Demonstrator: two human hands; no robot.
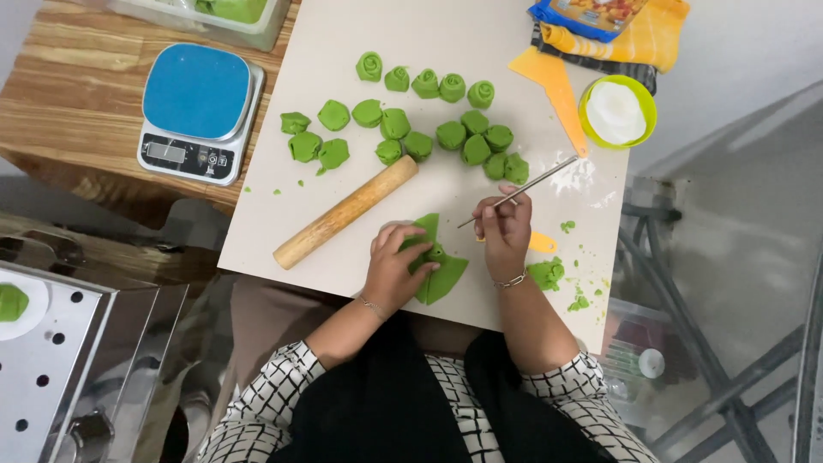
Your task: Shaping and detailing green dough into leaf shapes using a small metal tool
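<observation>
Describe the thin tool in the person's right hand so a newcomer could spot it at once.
On the beige work mat, look just right of the wooden rolling pin. The right hand pinches a slim metal stick that angles up toward the yellow scraper; it alone is silver and needle-thin.
</observation>
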